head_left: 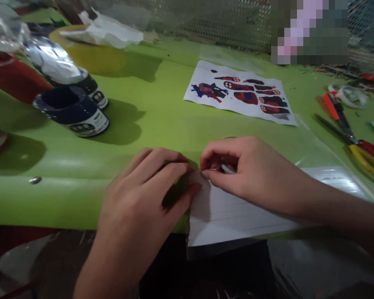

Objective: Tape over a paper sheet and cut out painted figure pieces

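Note:
A lined white sheet of paper (237, 211), with a clear plastic layer around it, lies at the table's front edge and overhangs it slightly. My left hand (146, 187) is closed at its upper left corner, thumb on the paper and fingertips at the edge. My right hand (252, 166) pinches thumb and index finger together at the same corner, almost touching the left fingertips. Something small and whitish shows under its curled fingers, too hidden to name. Behind the hands lies a printed sheet (255, 99) with red, black and blue cut-out figure parts.
On the left of the green table (162, 99) stand a dark blue paint jar (90, 120), a black jar (96, 93) and a red container (15, 77). A yellow tub (112, 60) is behind. Scissors (366, 160), an orange cutter (332, 104) and tape rolls (350, 96) lie right.

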